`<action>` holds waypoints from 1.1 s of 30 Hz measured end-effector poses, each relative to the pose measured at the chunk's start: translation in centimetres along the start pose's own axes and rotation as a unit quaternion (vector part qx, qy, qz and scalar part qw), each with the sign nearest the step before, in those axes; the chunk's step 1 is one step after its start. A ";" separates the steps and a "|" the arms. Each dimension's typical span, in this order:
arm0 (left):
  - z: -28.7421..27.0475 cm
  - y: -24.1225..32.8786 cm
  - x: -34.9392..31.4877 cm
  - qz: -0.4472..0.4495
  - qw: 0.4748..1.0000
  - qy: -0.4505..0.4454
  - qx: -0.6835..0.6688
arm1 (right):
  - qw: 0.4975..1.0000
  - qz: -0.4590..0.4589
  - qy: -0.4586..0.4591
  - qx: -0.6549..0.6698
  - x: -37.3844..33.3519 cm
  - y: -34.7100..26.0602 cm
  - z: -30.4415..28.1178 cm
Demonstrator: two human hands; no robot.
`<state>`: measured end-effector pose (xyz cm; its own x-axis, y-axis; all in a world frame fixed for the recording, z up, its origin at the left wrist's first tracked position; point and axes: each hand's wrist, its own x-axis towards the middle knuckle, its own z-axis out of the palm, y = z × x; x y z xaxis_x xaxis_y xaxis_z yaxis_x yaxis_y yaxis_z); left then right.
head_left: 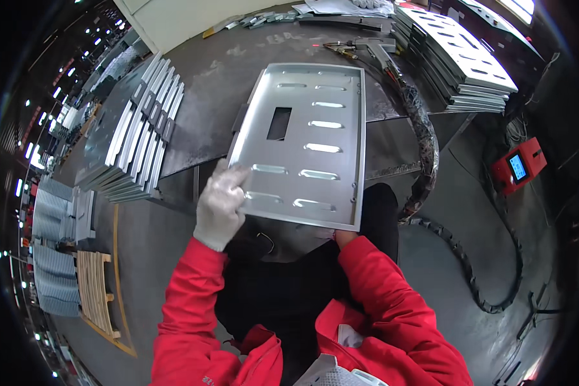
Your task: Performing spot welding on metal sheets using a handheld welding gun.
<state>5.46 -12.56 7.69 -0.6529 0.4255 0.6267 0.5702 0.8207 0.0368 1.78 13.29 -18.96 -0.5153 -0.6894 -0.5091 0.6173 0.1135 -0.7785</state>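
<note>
A silver sheet-metal panel [289, 183] with raised edges, rows of louvre slots and one rectangular cutout is in front of me, its near end over my lap. My left hand [220, 204], in a whitish work glove, closes on the panel's left edge near the lower corner, its fingers over the top face. At the lower right corner my right hand [345, 237] goes beneath the panel. Only a little of it shows, and its fingers are hidden. The panel's far part lies over the dark worktable [202, 119].
Stacked metal panels [132, 138] stand at the left, and another stack [460, 55] lies at the back right. Behind the panel is a handheld torch [373, 48] with a wrapped cable [421, 135] running to the floor. A red device [518, 166] with a screen is at right.
</note>
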 end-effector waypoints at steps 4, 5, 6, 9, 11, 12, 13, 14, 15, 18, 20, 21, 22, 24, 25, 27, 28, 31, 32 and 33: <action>0.0 -3.1 -1.0 -0.048 0.992 -0.006 0.120 | 0.991 -0.016 -0.040 0.125 1.9 0.7 1.1; 0.1 -2.5 -0.3 -0.110 0.981 0.067 0.148 | 0.986 -0.022 -0.036 0.163 2.3 0.9 0.6; 0.7 -2.3 0.1 -0.171 0.960 0.139 0.174 | 0.979 -0.028 -0.030 0.201 2.3 1.6 0.3; 5.0 -4.2 -6.5 -0.331 0.911 0.216 0.121 | 0.948 -0.060 -0.020 0.313 2.5 4.0 0.4; 10.5 -0.6 -15.1 0.029 0.947 0.086 0.309 | 0.921 -0.081 -0.020 0.380 3.3 4.8 -0.5; 14.3 0.7 -18.2 0.212 0.900 0.017 0.381 | 0.907 -0.091 -0.018 0.412 3.7 5.1 -1.1; 18.1 3.1 -21.9 0.383 0.814 -0.054 0.434 | 0.891 -0.098 -0.016 0.442 3.9 5.9 -2.0; 21.0 5.6 -26.2 0.534 0.691 -0.129 0.470 | 0.876 -0.097 -0.020 0.472 1.9 9.3 -2.3; 24.8 9.6 -28.2 0.661 0.531 -0.202 0.490 | 0.861 -0.100 -0.036 0.498 1.1 11.2 -2.5; 29.3 10.2 -23.3 0.759 0.306 -0.307 0.485 | 0.831 -0.107 -0.034 0.545 4.8 8.0 -7.0; 27.0 11.2 -17.7 0.711 0.165 -0.424 0.536 | 0.812 -0.137 -0.085 0.561 7.8 5.0 -10.0; 24.4 10.7 -15.4 0.673 0.083 -0.486 0.551 | 0.799 -0.147 -0.124 0.570 10.5 3.4 -11.0; 24.2 10.4 -15.1 0.679 0.084 -0.485 0.545 | 0.786 -0.154 -0.161 0.577 11.6 2.6 -11.4; 23.6 9.8 -14.2 0.698 0.036 -0.421 0.578 | 0.757 -0.175 -0.237 0.584 13.3 0.3 -12.3; 23.2 9.6 -13.6 0.703 0.011 -0.388 0.596 | 0.741 -0.187 -0.277 0.583 14.1 -1.1 -12.6; 21.2 6.1 -13.7 0.704 -0.045 -0.319 0.633 | 0.704 -0.216 -0.361 0.572 15.3 -4.3 -12.8; 20.1 4.4 -13.6 0.699 -0.077 -0.285 0.651 | 0.683 -0.230 -0.406 0.561 15.8 -6.1 -12.5; 21.6 -2.3 -8.6 0.659 -0.171 -0.192 0.707 | 0.623 -0.260 -0.543 0.499 16.2 -12.2 -12.9; 21.6 -4.0 -7.1 0.647 -0.203 -0.171 0.715 | 0.595 -0.256 -0.590 0.481 16.2 -13.5 -12.1; 21.0 -5.2 -5.9 0.636 -0.235 -0.153 0.719 | 0.564 -0.248 -0.637 0.464 16.2 -14.7 -11.1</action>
<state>-4.13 -11.31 -12.54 -0.8101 -0.0433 -0.5847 -0.2660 -0.8616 0.4323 -22.23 8.42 -19.80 -0.2815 -0.4929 0.8233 0.9346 -0.3353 0.1187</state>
